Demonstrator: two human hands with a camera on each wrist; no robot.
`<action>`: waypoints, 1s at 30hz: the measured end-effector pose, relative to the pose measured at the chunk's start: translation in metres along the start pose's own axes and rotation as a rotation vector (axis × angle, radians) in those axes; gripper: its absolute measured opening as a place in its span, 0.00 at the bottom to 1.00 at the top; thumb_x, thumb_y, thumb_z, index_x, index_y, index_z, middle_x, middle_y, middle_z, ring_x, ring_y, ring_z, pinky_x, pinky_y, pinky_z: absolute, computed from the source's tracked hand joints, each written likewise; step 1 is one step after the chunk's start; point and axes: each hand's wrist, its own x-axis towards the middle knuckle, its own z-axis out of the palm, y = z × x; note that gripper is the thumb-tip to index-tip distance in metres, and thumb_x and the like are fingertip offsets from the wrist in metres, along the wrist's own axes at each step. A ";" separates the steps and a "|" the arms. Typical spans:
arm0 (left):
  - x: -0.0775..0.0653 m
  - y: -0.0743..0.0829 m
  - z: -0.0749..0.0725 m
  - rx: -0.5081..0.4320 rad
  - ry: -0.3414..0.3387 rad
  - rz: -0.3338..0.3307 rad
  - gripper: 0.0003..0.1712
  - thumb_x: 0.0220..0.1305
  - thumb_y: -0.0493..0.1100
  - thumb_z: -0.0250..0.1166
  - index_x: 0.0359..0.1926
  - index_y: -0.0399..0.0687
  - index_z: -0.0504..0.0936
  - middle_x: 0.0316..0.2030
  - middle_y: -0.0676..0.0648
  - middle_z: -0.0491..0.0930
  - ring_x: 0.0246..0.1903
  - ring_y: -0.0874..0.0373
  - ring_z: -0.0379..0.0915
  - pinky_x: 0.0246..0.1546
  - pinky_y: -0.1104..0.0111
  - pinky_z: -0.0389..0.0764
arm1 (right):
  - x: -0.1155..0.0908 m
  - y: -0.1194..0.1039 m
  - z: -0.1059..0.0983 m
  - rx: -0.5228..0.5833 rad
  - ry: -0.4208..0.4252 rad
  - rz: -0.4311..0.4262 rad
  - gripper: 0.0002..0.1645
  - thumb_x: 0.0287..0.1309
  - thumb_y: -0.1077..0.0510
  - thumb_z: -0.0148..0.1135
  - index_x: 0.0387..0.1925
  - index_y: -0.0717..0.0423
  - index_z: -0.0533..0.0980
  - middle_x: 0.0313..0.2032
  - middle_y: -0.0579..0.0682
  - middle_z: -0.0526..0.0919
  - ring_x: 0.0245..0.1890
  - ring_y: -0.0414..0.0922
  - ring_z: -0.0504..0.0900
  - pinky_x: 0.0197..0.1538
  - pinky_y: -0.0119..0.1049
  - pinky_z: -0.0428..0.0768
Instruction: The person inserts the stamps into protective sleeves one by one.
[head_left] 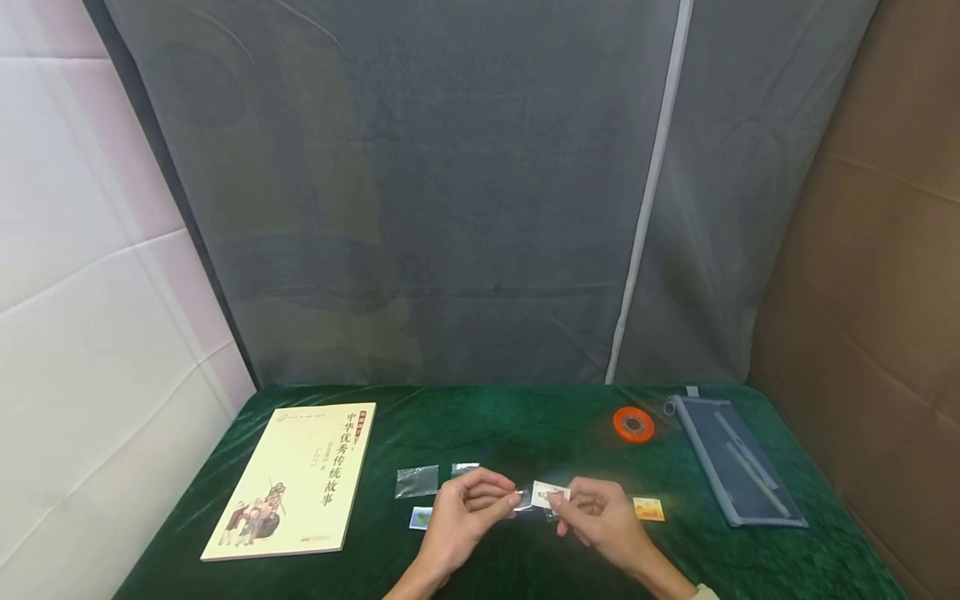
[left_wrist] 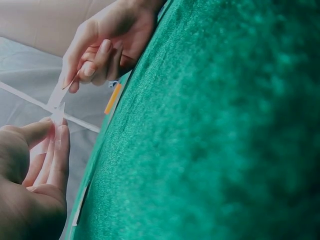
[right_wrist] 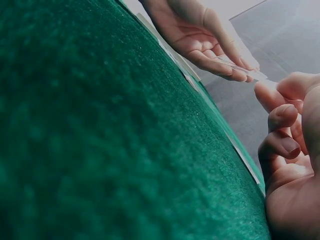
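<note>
Above the front middle of the green cloth, my left hand (head_left: 467, 512) pinches a small clear plastic sleeve (head_left: 524, 500) between thumb and fingers. My right hand (head_left: 603, 518) holds a small white-edged stamp (head_left: 546, 492), printed with a picture, by its right side. In the left wrist view the stamp (left_wrist: 55, 97) meets the open end of the sleeve (left_wrist: 58, 116); whether its edge lies inside I cannot tell. A blue-green stamp (head_left: 420, 517) lies left of my left hand, partly covered by it. Beyond my right hand lies an orange-yellow stamp (head_left: 648, 509).
Two more clear sleeves, one in full view (head_left: 417, 482) and one partly behind my left hand (head_left: 465, 468), lie on the cloth. A cream book (head_left: 300, 475) is at left. An orange ring-shaped roll (head_left: 633, 425) and a blue mesh zip pouch (head_left: 731, 458) with pen-like things are at right.
</note>
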 end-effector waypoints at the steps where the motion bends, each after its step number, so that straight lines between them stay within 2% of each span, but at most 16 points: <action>1: 0.000 0.000 0.000 -0.003 0.000 0.001 0.16 0.65 0.42 0.80 0.48 0.36 0.88 0.42 0.41 0.93 0.42 0.58 0.92 0.45 0.68 0.91 | 0.000 0.000 0.000 -0.004 -0.001 0.003 0.12 0.74 0.61 0.67 0.31 0.58 0.80 0.23 0.57 0.88 0.14 0.31 0.71 0.13 0.31 0.69; 11: 0.000 0.001 -0.001 -0.003 0.001 0.003 0.13 0.66 0.42 0.80 0.47 0.41 0.89 0.42 0.41 0.93 0.42 0.57 0.93 0.45 0.68 0.91 | 0.001 0.000 0.000 -0.037 0.066 -0.005 0.13 0.74 0.60 0.68 0.29 0.55 0.80 0.22 0.53 0.88 0.14 0.31 0.70 0.13 0.32 0.68; 21: 0.000 0.002 0.000 -0.039 -0.009 -0.006 0.14 0.66 0.41 0.79 0.47 0.40 0.88 0.43 0.40 0.93 0.43 0.54 0.93 0.46 0.66 0.91 | 0.000 0.000 0.000 -0.068 0.022 0.023 0.11 0.72 0.58 0.71 0.30 0.54 0.84 0.23 0.53 0.88 0.15 0.31 0.71 0.16 0.29 0.70; 30: -0.002 0.001 0.000 0.003 0.006 -0.010 0.14 0.66 0.45 0.79 0.47 0.43 0.89 0.42 0.43 0.94 0.43 0.57 0.93 0.43 0.72 0.89 | -0.001 0.000 0.000 -0.092 0.006 -0.004 0.11 0.72 0.57 0.72 0.30 0.54 0.86 0.23 0.52 0.87 0.16 0.30 0.71 0.17 0.29 0.71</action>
